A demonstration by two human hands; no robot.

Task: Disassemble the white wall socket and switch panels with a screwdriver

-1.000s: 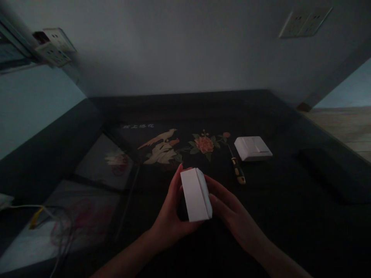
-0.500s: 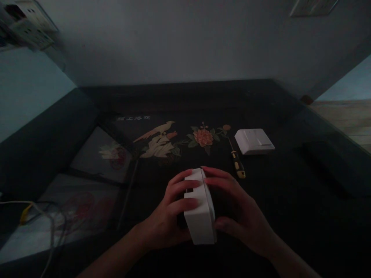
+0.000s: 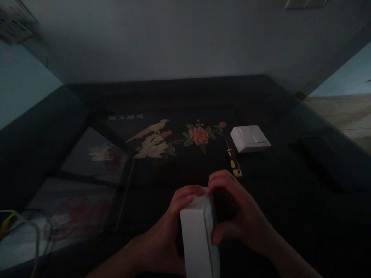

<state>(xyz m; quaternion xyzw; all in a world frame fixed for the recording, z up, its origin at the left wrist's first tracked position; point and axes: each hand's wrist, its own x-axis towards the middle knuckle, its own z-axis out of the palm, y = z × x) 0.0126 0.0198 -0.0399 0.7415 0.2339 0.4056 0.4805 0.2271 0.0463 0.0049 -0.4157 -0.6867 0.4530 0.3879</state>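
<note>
Both hands grip a white box-shaped switch unit [image 3: 197, 239] low in the middle of the view, held on edge. My left hand [image 3: 165, 231] wraps its left side with fingers curled over the top edge. My right hand [image 3: 237, 220] clasps the right side, fingertips on the top and thumb against the front seam. A second white wall switch [image 3: 249, 138] lies flat on the dark table, to the right of and beyond the hands. A screwdriver with a yellow and black handle [image 3: 233, 166] lies between that switch and my right hand.
The dark table [image 3: 290, 216] carries a bird and flower picture [image 3: 168, 137]. Framed pictures [image 3: 98, 156] lie at the left, with loose wires [image 3: 20, 231] at the far left edge. A grey wall stands behind. A dark flat object [image 3: 327, 162] rests at the right.
The white unit has come nearer and lower in view. My right hand's fingers curled over its top edge, and my left hand shifted lower on its side. The view tilted down slightly.
</note>
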